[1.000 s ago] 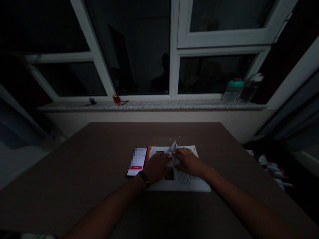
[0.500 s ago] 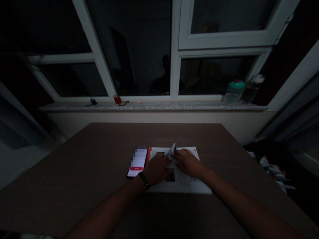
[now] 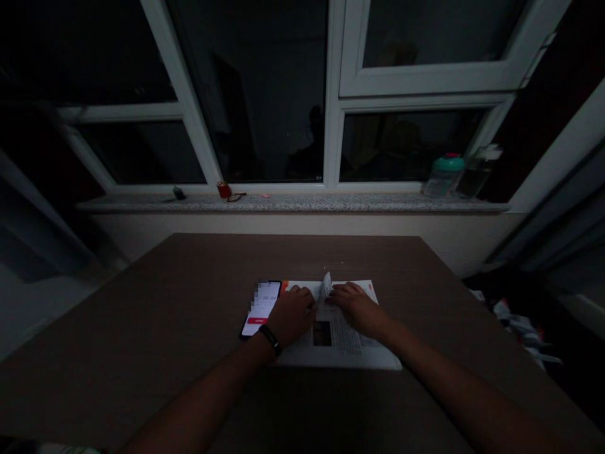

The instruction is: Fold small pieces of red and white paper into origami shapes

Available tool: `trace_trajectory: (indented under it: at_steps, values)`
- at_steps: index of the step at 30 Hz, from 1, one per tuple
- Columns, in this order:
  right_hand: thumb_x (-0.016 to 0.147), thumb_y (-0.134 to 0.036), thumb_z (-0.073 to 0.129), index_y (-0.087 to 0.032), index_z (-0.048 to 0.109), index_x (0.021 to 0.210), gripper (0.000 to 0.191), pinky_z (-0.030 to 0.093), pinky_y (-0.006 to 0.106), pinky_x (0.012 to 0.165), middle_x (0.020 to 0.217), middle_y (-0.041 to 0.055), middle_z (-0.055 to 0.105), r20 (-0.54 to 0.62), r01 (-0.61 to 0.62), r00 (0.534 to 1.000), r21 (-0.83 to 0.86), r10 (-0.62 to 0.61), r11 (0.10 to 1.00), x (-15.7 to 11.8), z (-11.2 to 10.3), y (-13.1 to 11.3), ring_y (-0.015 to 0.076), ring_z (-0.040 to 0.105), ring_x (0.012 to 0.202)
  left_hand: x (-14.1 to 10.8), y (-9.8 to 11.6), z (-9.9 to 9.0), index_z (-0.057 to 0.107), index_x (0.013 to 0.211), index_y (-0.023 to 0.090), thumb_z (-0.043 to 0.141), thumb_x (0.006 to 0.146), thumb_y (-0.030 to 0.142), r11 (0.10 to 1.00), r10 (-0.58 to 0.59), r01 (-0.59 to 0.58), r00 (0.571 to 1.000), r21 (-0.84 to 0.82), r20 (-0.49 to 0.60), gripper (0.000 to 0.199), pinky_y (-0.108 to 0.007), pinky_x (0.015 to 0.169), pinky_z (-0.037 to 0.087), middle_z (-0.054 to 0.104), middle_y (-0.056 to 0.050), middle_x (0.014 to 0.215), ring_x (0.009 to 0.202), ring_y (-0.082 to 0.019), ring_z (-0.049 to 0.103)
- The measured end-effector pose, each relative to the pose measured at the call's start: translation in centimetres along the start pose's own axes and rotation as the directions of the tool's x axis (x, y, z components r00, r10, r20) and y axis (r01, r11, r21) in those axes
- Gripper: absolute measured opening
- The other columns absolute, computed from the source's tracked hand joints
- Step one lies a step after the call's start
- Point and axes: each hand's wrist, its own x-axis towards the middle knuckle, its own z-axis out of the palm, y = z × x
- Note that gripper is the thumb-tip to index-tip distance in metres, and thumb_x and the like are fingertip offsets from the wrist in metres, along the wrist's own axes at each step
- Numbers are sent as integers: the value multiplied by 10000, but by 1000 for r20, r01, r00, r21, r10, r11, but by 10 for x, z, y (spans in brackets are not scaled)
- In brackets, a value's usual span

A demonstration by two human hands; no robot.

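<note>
My hands, left point(image 3: 292, 314) and right point(image 3: 363, 310), sit palm-down with bent fingers over the booklet point(image 3: 338, 358); I cannot tell whether either grips the paper point(image 3: 327, 285). That pale, printed, folded piece stands up between them, by my right fingertips. The booklet lies on the tabletop point(image 3: 189, 296), white with a dark picture. My forearms angle inward.

left hand point(image 3: 292, 313) partly hides the phone point(image 3: 261, 310); page point(image 3: 347, 339) print unreadably small
</note>
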Motion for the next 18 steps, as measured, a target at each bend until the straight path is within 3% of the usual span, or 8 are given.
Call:
trace_trajectory:
  at_steps: [4, 11, 18]
  values:
    - [812, 28, 459, -288, 603, 1306, 603, 289, 452, 1094, 1321, 46, 594, -27, -26, 999, -51, 25, 998, 0, 2, 2, 240, 417, 1282, 0, 0, 1, 639, 1032, 183, 588, 905, 235, 995, 102, -100, 992, -28, 69, 146, -391, 909, 436, 636, -77, 1084, 1074, -255, 539]
    - [873, -76, 522, -246, 668, 1230, 421, 388, 402, 943, 1133, 97, 590, -86, -89, 993, -89, 82, 992, 0, -4, -5, 259, 461, 1105, 0, 1, -2, 589, 1117, 185, 621, 895, 239, 973, 230, -226, 967, -49, 113, 230, -414, 970, 428, 624, -79, 1141, 1111, -261, 538]
    - [888, -121, 540, -235, 661, 1202, 355, 391, 408, 945, 1121, 93, 576, -126, -91, 988, -45, 84, 995, -1, -1, -1, 256, 476, 1085, -1, 1, -1, 563, 1134, 169, 631, 896, 264, 971, 231, -221, 965, -87, 127, 266, -415, 958, 443, 614, -93, 1150, 1081, -264, 567]
